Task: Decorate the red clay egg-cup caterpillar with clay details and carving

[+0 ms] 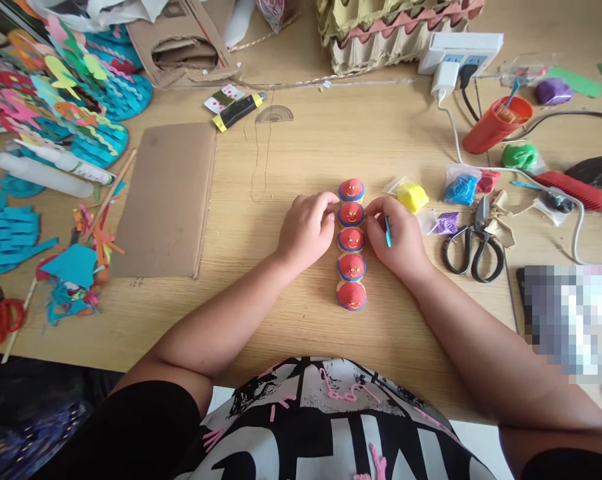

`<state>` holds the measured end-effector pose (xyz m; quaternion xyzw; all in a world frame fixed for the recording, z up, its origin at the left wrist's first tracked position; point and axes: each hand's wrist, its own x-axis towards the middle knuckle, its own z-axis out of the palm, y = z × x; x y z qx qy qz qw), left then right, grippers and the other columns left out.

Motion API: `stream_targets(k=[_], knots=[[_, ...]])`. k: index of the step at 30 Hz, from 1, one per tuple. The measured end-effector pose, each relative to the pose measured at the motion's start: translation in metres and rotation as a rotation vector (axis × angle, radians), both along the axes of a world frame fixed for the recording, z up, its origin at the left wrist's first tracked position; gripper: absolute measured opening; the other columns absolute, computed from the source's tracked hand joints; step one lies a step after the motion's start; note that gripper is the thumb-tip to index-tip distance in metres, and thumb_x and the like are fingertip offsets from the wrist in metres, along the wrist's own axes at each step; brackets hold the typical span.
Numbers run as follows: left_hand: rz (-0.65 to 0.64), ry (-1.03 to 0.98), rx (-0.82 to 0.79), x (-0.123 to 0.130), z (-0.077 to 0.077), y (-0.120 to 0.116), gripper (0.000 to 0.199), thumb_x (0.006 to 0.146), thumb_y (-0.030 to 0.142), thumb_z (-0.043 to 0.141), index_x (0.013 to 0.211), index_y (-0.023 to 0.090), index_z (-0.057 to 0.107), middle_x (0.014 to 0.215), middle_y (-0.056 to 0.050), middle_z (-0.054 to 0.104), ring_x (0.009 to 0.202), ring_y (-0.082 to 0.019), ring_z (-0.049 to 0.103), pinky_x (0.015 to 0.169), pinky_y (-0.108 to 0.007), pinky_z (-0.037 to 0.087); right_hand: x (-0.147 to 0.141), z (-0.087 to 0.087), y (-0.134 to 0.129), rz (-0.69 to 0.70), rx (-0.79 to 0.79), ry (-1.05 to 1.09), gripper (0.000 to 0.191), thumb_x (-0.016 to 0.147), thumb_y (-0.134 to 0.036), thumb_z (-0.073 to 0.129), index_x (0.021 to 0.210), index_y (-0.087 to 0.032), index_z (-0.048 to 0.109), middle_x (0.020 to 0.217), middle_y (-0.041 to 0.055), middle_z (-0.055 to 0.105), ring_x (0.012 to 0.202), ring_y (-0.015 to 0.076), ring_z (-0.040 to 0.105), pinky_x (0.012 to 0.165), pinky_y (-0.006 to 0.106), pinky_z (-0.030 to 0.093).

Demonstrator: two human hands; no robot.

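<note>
A column of several red domes with yellow smiling faces and blue rims (pixel 351 240) stands on the wooden table, joined one behind another. My left hand (pixel 308 230) is at the left side of the column, fingers curled, its fingertips by the upper two domes; whether it grips them is unclear. On the right side, my right hand (pixel 399 237) is closed around a small light-blue tool (pixel 388 231), with its fingertips beside the second dome. Just beyond this hand lies a lump of yellow clay (pixel 412 195) in a plastic bag.
Black-handled scissors (pixel 473 250), blue clay (pixel 461 189) and a red cup (pixel 498 125) are at the right. A cardboard sheet (pixel 165 200) lies left, near paper crafts (pixel 75 100). Egg trays (pixel 391 33) and a power strip (pixel 461 50) are at the back.
</note>
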<state>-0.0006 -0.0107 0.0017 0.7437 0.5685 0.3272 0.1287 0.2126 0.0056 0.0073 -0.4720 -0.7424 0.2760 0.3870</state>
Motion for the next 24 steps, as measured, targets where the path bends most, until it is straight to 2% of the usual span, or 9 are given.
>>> stream_targets(k=[4, 7, 11, 14, 18, 20, 24], knots=[[0.003, -0.064, -0.048, 0.002, 0.000, -0.001, 0.030, 0.098, 0.015, 0.058, 0.126, 0.022, 0.067, 0.116, -0.008, 0.080, 0.109, -0.026, 0.070, 0.100, -0.043, 0.056, -0.001, 0.000, -0.002, -0.012, -0.085, -0.012, 0.016, 0.083, -0.013, 0.063, 0.090, -0.026, 0.057, 0.067, -0.0031, 0.056, 0.058, 0.0165, 0.050, 0.059, 0.033, 0.039], [-0.007, -0.195, -0.084, 0.004, -0.002, 0.000, 0.030, 0.099, 0.015, 0.057, 0.126, 0.024, 0.065, 0.119, -0.008, 0.080, 0.109, -0.024, 0.073, 0.100, -0.042, 0.058, -0.001, 0.005, -0.003, 0.005, -0.172, 0.068, 0.016, 0.083, -0.014, 0.066, 0.090, -0.026, 0.057, 0.063, -0.0053, 0.050, 0.056, 0.0151, 0.045, 0.057, 0.033, 0.036], [-0.027, -0.370, -0.117, 0.006, -0.002, 0.000, 0.027, 0.099, 0.015, 0.056, 0.123, 0.024, 0.064, 0.117, -0.007, 0.080, 0.109, -0.023, 0.076, 0.101, -0.041, 0.059, -0.001, 0.011, -0.004, 0.045, -0.259, 0.256, 0.018, 0.085, -0.018, 0.070, 0.088, -0.026, 0.055, 0.073, -0.0030, 0.054, 0.066, 0.0152, 0.047, 0.064, 0.033, 0.039], [-0.028, -0.476, -0.146, 0.008, -0.002, 0.000, 0.023, 0.100, 0.017, 0.057, 0.121, 0.025, 0.063, 0.114, -0.006, 0.080, 0.107, -0.021, 0.076, 0.100, -0.039, 0.059, -0.002, 0.010, -0.004, 0.066, -0.387, 0.449, 0.023, 0.083, -0.022, 0.073, 0.086, -0.027, 0.050, 0.086, -0.0008, 0.058, 0.074, 0.0154, 0.051, 0.068, 0.033, 0.041], [-0.060, -0.658, -0.199, 0.010, -0.003, 0.001, 0.018, 0.102, 0.023, 0.058, 0.119, 0.024, 0.062, 0.113, -0.006, 0.078, 0.107, -0.020, 0.076, 0.103, -0.038, 0.058, -0.003, 0.007, -0.003, 0.086, -0.540, 0.675, 0.031, 0.079, -0.024, 0.078, 0.087, -0.027, 0.048, 0.091, -0.0016, 0.057, 0.078, 0.0148, 0.051, 0.067, 0.030, 0.040], [-0.079, -0.785, -0.277, 0.012, -0.002, 0.001, 0.021, 0.103, 0.032, 0.063, 0.122, 0.025, 0.060, 0.112, -0.005, 0.077, 0.106, -0.020, 0.075, 0.102, -0.038, 0.059, -0.003, 0.008, -0.003, 0.099, -0.605, 0.758, 0.032, 0.077, -0.025, 0.079, 0.088, -0.026, 0.048, 0.088, -0.0026, 0.054, 0.074, 0.0134, 0.049, 0.063, 0.029, 0.037], [-0.074, -1.155, -0.575, 0.019, 0.006, 0.000, 0.035, 0.101, 0.049, 0.068, 0.126, 0.027, 0.059, 0.113, -0.004, 0.076, 0.105, -0.021, 0.075, 0.095, -0.038, 0.061, -0.005, 0.012, -0.003, 0.135, -0.638, 0.807, 0.034, 0.073, -0.025, 0.077, 0.086, -0.026, 0.046, 0.082, -0.0046, 0.049, 0.066, 0.0114, 0.042, 0.059, 0.028, 0.035]])
